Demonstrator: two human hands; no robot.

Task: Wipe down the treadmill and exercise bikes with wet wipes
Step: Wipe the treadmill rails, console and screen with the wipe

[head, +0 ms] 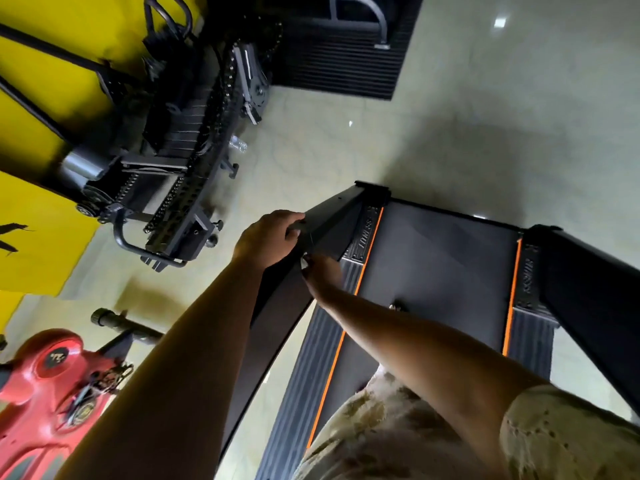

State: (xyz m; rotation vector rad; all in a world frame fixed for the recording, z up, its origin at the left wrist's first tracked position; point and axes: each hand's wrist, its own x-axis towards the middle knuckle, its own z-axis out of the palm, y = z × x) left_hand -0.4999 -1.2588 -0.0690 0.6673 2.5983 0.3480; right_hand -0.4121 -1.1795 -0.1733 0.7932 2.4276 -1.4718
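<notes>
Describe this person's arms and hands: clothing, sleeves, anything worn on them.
Both forearms are bare down to the left hand and right hand: no gloves, watch or rings show. The right arm wears a short sleeve of beige fabric with a mottled, camouflage-like pattern. The left arm's sleeve is out of frame.

The treadmill upright (pixel 334 216) looks like smooth, matt black painted metal. The belt (pixel 440 258) is matt dark grey, and the side rails (pixel 311 358) are ribbed and rubbery-looking with an orange edge. The floor (pixel 485 116) is pale glossy tile — it mirrors the lights. The red bike shell (pixel 38 393) is shiny moulded plastic. The floor mat (pixel 339 64) is black and ribbed, and the shirt (pixel 554 438) is mottled cloth
</notes>
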